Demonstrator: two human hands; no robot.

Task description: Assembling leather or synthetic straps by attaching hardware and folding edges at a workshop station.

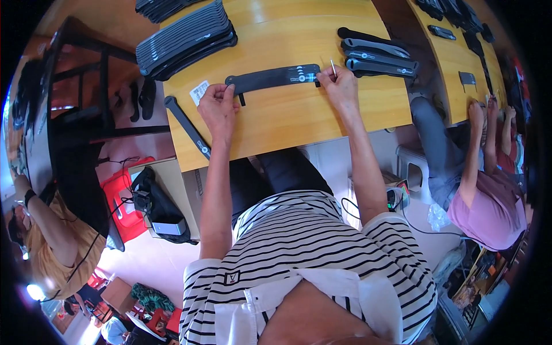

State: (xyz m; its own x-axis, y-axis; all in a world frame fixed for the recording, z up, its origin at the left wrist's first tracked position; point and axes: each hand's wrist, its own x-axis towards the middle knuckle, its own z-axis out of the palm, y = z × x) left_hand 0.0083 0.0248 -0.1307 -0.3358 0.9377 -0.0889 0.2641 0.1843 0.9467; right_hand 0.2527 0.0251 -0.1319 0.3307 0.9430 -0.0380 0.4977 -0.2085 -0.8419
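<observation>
A flat black strap [267, 79] with pale printed marks near its right end is stretched sideways over the wooden table. My left hand [218, 110] is closed, pinching its left end between thumb and fingers. At the right end, my right hand [340, 89] is closed too, its fingertips against the strap. A thin silver tool [333, 67] sticks up from those right fingers; its kind cannot be made out. Two short dark tabs show below the strap's lower edge. Another black strap [188, 127] lies slantwise on the table left of my left forearm.
The wooden table [276, 132] carries a large stack of black straps [185, 43] at the back left and a smaller pile [379, 54] at the back right. A white label [199, 92] lies by my left hand. Co-workers sit on both sides; one wears a pink top [486, 210].
</observation>
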